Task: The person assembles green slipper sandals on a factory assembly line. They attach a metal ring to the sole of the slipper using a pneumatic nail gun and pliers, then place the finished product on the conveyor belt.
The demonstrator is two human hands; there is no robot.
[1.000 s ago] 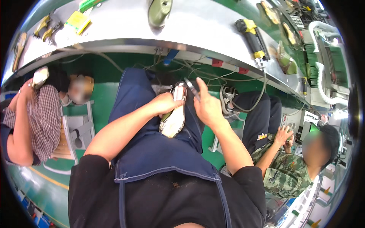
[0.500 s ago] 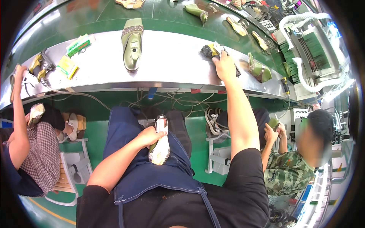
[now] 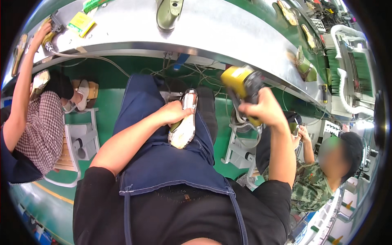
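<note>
Over the blue apron point(image 3: 175, 169), left hand point(image 3: 174, 112) closed round a shoe point(image 3: 183, 132), right hand point(image 3: 267, 109) wrapped around yellow-black power tool point(image 3: 241, 79) near the bench point(image 3: 224, 30).

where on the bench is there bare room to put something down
The widest bare patch on the bench lies between the middle shoe and the right-hand shoe. A smaller, nearly bare one separates the middle shoe and yellow box. The left end is crowded: power tool, co-worker's hand.

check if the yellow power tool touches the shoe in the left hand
Apart: the head view shows green floor between the power tool and held shoe.
</note>
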